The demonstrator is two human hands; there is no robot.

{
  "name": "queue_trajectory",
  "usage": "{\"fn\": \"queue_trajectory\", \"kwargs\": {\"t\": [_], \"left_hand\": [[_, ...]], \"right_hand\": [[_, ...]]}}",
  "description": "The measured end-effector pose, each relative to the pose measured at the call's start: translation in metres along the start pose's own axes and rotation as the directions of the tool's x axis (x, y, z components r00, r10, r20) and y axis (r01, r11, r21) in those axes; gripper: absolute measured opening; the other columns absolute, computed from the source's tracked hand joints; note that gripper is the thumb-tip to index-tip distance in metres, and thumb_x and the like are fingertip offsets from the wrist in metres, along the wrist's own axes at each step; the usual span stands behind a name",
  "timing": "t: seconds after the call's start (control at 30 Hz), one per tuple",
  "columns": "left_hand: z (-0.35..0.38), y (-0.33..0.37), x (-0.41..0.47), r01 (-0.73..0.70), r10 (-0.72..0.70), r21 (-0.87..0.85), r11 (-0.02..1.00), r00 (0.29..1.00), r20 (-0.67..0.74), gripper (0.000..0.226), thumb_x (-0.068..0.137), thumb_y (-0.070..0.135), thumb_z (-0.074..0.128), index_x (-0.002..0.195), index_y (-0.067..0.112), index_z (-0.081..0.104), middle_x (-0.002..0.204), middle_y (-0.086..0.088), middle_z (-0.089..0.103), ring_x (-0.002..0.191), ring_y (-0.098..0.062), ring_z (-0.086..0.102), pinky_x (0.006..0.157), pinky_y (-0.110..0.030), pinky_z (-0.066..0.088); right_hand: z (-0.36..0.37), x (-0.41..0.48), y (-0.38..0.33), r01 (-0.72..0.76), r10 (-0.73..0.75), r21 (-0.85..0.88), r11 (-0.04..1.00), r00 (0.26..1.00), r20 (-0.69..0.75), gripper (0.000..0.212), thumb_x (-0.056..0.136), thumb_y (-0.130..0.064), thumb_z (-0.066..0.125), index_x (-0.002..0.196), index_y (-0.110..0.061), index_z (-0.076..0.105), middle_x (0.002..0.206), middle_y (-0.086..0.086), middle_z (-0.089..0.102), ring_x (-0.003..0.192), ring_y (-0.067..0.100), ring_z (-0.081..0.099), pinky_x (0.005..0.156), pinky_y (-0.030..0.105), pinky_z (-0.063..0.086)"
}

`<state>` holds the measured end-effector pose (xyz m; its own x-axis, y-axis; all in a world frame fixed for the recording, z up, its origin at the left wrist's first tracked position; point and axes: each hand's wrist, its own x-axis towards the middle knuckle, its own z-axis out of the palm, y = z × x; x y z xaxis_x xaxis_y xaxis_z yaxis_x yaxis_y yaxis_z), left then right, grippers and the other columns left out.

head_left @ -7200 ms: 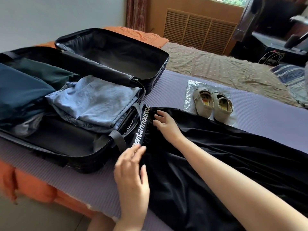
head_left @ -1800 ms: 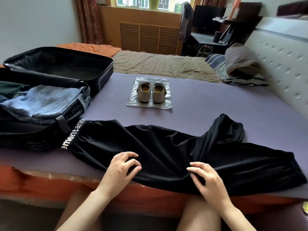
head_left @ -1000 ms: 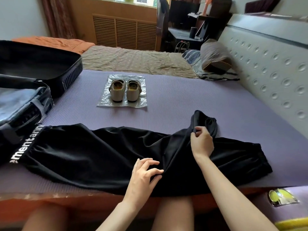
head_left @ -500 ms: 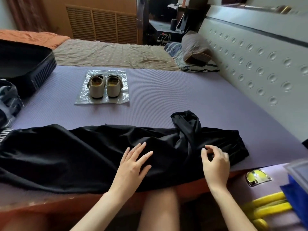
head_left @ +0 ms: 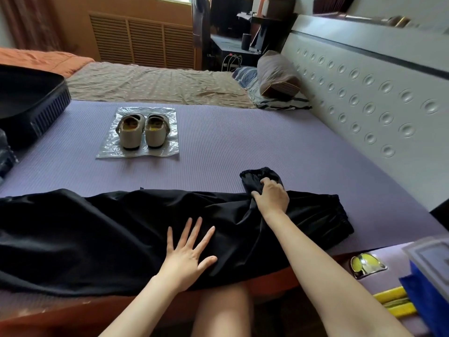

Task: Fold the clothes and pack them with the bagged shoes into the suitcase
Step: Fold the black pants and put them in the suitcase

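Note:
Black trousers (head_left: 97, 237) lie stretched along the near edge of the purple mat (head_left: 243, 147). My left hand (head_left: 188, 256) presses flat on the cloth near the middle, fingers spread. My right hand (head_left: 272, 197) grips the bunched upper leg end of the trousers, which is folded back near the right cuffs. A pair of cream shoes (head_left: 142, 131) stands on a clear plastic bag (head_left: 107, 152) farther back. Only the black suitcase lid (head_left: 36, 108) shows at the left edge.
A padded headboard (head_left: 364, 100) runs along the right. A pillow (head_left: 277, 76) lies at the far right of the bed. A blue box (head_left: 427, 283) and yellow items (head_left: 393, 302) sit at the lower right, beside the bed edge.
My right hand moved up from the near cuff and took hold of the folded-back leg end. My left hand spread flat on the cloth. The view shifted slightly left.

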<state>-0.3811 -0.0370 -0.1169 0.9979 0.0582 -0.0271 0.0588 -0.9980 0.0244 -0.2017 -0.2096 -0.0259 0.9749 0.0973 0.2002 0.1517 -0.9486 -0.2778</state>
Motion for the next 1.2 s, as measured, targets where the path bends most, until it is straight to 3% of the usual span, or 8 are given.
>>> {"fn": "queue_trajectory", "kwargs": {"t": [0.1,0.23,0.4,0.6,0.73,0.87,1.03,1.2], "left_hand": [[0.001,-0.001,0.002,0.004,-0.004,0.032,0.999,1.0,0.015,0.064,0.093,0.066,0.01,0.142,0.035,0.039,0.145,-0.003,0.044,0.139,-0.023,0.018,0.106,-0.051,0.007],[0.001,0.0,0.001,0.0,0.0,0.015,1.0,1.0,0.014,0.064,0.093,0.066,0.011,0.143,0.035,0.037,0.146,-0.003,0.042,0.139,-0.024,0.017,0.107,-0.05,0.007],[0.004,-0.002,-0.002,-0.01,0.01,-0.049,0.999,1.0,-0.012,0.064,0.092,0.068,0.011,0.147,0.038,0.025,0.15,-0.003,0.036,0.142,-0.022,0.009,0.109,-0.048,-0.004],[-0.004,-0.001,-0.001,-0.028,0.01,-0.225,0.974,0.997,-0.078,0.088,0.061,0.086,-0.022,0.141,0.051,-0.01,0.151,0.015,-0.021,0.137,-0.005,-0.031,0.098,-0.037,-0.036],[-0.021,-0.001,0.005,-0.061,0.022,-0.236,0.97,0.986,-0.166,0.075,0.087,0.072,-0.001,0.145,0.036,0.03,0.154,0.002,0.026,0.141,-0.01,0.009,0.109,-0.036,-0.019],[-0.037,0.001,0.021,-0.052,-0.02,-0.275,0.96,0.967,-0.254,0.078,0.082,0.071,0.008,0.145,0.032,0.032,0.155,0.005,0.022,0.143,-0.008,0.01,0.111,-0.033,-0.015],[-0.048,-0.003,0.056,0.019,-0.095,-0.311,0.95,0.968,-0.232,0.056,0.096,0.047,0.04,0.147,0.025,0.031,0.154,-0.002,0.028,0.145,-0.013,0.016,0.114,-0.038,-0.011],[-0.054,-0.001,0.084,-0.005,-0.105,-0.367,0.93,0.954,-0.279,0.043,0.092,0.035,0.054,0.132,0.019,0.052,0.123,-0.004,0.056,0.124,-0.021,0.045,0.115,-0.044,0.004]], "right_hand": [[-0.015,-0.002,0.012,-0.137,0.171,0.253,0.958,0.979,-0.115,0.025,0.096,-0.015,0.044,0.115,-0.009,0.059,0.107,0.014,0.066,0.099,0.032,0.061,0.07,0.03,0.035],[-0.05,-0.022,0.054,-0.247,0.484,0.673,0.697,0.855,-0.187,0.026,0.095,-0.003,0.038,0.12,0.0,0.045,0.115,0.022,0.059,0.101,0.037,0.057,0.07,0.029,0.032],[-0.044,-0.066,0.123,-0.413,0.572,0.618,0.669,0.817,-0.074,0.045,0.09,0.001,0.041,0.134,-0.005,0.037,0.129,0.011,0.057,0.115,0.033,0.052,0.089,0.037,0.038],[-0.034,-0.064,0.15,-0.429,0.585,0.596,0.679,0.806,-0.087,0.059,0.088,-0.038,0.045,0.138,-0.006,0.039,0.13,0.012,0.056,0.121,0.035,0.046,0.097,0.045,0.037],[-0.042,-0.03,0.149,-0.432,0.54,0.445,0.784,0.829,-0.147,0.072,0.088,-0.056,0.052,0.139,-0.007,0.039,0.132,0.014,0.053,0.122,0.037,0.037,0.098,0.046,0.034],[-0.044,0.0,0.157,-0.5,0.524,0.232,0.834,0.85,-0.055,0.05,0.084,-0.053,0.062,0.116,-0.015,0.063,0.122,0.017,0.057,0.118,0.037,0.039,0.096,0.037,0.031],[-0.054,-0.004,0.17,-0.354,0.546,0.543,0.762,0.802,-0.243,0.011,0.089,-0.021,0.063,0.091,-0.011,0.063,0.094,0.011,0.071,0.097,0.033,0.061,0.085,0.037,0.04],[-0.055,-0.005,0.171,-0.411,0.469,0.449,0.793,0.883,-0.021,0.034,0.082,-0.05,0.066,0.086,-0.016,0.065,0.095,0.008,0.07,0.095,0.029,0.062,0.086,0.037,0.045]]}}
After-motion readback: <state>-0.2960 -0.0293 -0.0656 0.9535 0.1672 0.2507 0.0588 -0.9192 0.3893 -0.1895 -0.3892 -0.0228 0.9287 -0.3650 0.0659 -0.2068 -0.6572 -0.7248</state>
